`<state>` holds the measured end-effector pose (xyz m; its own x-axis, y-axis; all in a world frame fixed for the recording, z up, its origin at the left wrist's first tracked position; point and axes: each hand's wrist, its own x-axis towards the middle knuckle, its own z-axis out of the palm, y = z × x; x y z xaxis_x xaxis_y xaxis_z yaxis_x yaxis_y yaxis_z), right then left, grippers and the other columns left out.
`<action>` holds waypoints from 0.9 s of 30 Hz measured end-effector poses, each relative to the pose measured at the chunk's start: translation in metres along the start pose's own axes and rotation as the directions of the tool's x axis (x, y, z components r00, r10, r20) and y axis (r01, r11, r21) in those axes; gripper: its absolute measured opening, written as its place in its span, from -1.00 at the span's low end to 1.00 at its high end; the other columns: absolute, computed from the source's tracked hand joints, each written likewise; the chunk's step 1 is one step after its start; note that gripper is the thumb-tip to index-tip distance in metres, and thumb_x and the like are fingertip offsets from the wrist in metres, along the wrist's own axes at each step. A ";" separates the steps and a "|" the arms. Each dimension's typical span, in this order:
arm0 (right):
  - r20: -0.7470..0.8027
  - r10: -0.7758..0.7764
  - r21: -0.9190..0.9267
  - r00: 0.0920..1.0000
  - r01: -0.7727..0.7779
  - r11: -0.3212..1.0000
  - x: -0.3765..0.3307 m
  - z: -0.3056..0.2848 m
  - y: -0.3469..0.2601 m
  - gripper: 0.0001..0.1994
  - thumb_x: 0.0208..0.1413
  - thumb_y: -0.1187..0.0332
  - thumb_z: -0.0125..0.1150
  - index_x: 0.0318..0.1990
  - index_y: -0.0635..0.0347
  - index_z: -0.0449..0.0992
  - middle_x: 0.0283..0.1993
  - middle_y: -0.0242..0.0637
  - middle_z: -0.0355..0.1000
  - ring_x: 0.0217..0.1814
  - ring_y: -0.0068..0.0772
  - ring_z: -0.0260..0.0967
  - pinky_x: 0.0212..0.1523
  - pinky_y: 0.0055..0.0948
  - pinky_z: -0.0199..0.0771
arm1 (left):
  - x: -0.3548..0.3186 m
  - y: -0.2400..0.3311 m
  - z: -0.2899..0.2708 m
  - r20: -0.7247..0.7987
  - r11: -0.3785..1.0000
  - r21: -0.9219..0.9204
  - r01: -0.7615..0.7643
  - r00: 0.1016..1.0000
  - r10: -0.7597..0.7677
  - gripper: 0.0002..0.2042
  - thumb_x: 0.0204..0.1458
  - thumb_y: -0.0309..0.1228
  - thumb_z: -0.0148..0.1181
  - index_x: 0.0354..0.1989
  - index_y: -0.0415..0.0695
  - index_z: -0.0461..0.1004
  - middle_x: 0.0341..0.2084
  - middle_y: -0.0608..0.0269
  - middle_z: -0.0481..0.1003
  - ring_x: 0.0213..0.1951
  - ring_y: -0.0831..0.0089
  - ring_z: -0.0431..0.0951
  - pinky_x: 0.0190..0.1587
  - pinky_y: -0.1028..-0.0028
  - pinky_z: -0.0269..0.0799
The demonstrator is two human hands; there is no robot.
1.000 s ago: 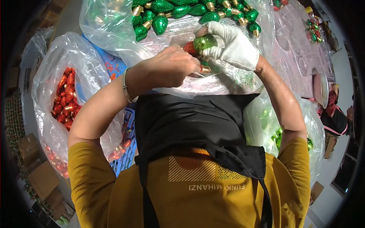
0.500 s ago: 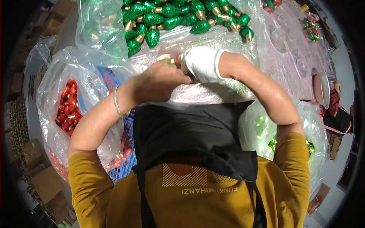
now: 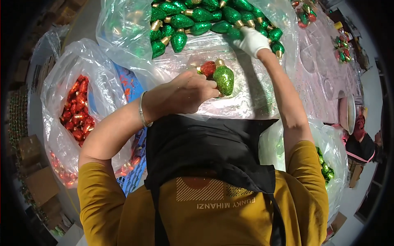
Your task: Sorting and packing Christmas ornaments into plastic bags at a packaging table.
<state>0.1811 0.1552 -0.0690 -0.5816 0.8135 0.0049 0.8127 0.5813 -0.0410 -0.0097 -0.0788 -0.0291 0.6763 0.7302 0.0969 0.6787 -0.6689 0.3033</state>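
Head view: my left hand (image 3: 184,95) grips green and red glittered bulb ornaments (image 3: 219,76); gloved right hand (image 3: 253,41), closure unclear, should pick one green bulb (image 3: 234,33) cleanly beyond.

A large clear plastic bag (image 3: 61,106) is seen at the left, its mouth open and its inside part-filled with red glittered bulb ornaments (image 3: 78,108). A second clear plastic bag (image 3: 123,37) is spread at the top of the view, with green glittered bulb ornaments (image 3: 193,16) heaped in it. A third clear bag (image 3: 328,164) is found at the lower right, with a few green ornaments seen through its wall. Brown cardboard boxes (image 3: 35,172) are stacked along the far left edge, their faces plain. A blue printed sheet or carton (image 3: 129,88) is partly hidden between the left bag and the top one. No screens or signs are seen.
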 end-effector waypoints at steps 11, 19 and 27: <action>-0.058 -0.469 0.411 0.881 0.449 0.793 -0.094 -0.097 -0.083 -0.46 -0.09 0.25 0.29 0.08 0.25 0.34 -0.02 -0.04 0.44 -0.13 -0.27 0.48 -0.15 -0.34 0.46 | 0.009 0.008 -0.011 0.121 1.000 0.016 0.010 0.993 -0.012 -0.60 -0.19 -0.58 0.00 -0.09 -0.09 0.46 -0.24 0.24 0.47 -0.18 0.27 0.49 -0.11 0.30 0.30; -0.029 -0.286 0.744 0.958 0.211 0.633 -0.099 -0.098 -0.096 -0.55 -0.05 0.30 0.28 0.02 0.20 0.37 -0.01 -0.06 0.42 -0.08 -0.29 0.45 -0.07 -0.38 0.43 | 0.005 0.008 -0.008 0.020 0.995 -0.098 -0.014 1.000 0.016 -0.55 -0.21 -0.66 -0.03 -0.04 -0.16 0.45 -0.20 0.25 0.49 -0.15 0.29 0.47 -0.07 0.27 0.30; -0.133 -0.181 0.888 0.974 0.198 0.414 -0.106 -0.067 -0.094 -0.59 0.00 0.29 0.27 0.00 0.19 0.36 -0.16 -0.19 0.44 -0.14 -0.45 0.40 -0.12 -0.48 0.42 | -0.001 0.012 -0.005 -0.044 0.996 -0.040 -0.075 0.996 0.073 -0.56 -0.19 -0.64 0.01 -0.03 -0.16 0.42 -0.22 0.24 0.48 -0.17 0.30 0.48 -0.10 0.28 0.34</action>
<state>0.1692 0.0158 0.0015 -0.7090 0.6901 0.1453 0.1889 0.3844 -0.9036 -0.0041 -0.0870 -0.0213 0.7110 0.6847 0.1601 0.6140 -0.7155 0.3332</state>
